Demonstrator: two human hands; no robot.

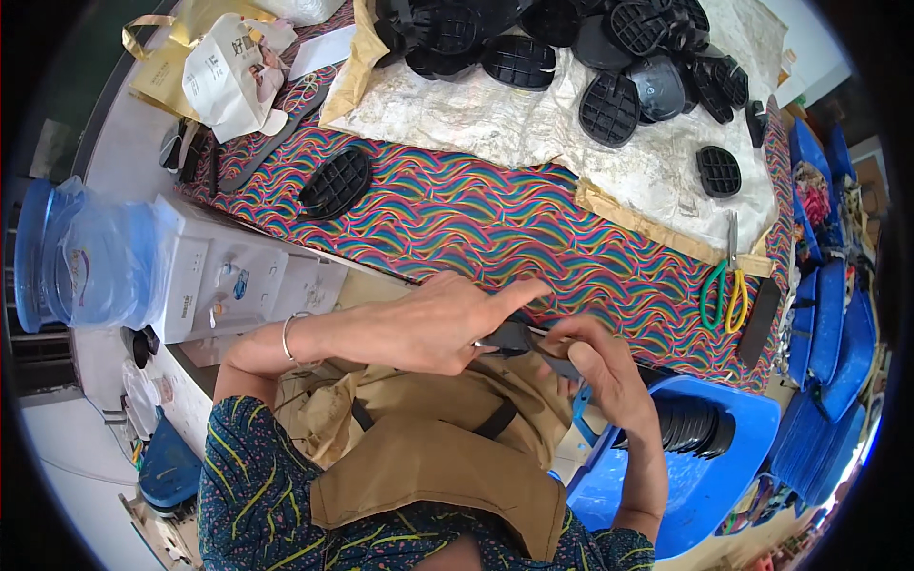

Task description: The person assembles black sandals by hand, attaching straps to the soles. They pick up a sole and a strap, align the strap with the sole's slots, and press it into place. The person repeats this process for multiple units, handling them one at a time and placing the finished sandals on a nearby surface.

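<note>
Black piece [519, 338], apparently a small rubber or plastic part, sits pinched between both hands over the near edge of the bench [495, 228]. Left hand [433, 324] fingers close on it; right hand [600, 366] fingers grip its other end. Risk: the piece may slip into the lap, since the grip is at its ends only. Count: one pair of scissors [725, 285], one blue bin [705, 457], two loose ribbed pads, roughly a dozen piled pads [609, 43].

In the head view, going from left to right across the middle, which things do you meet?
Water jug → white dispenser → left hand → right hand → scissors → blue trays.
</note>
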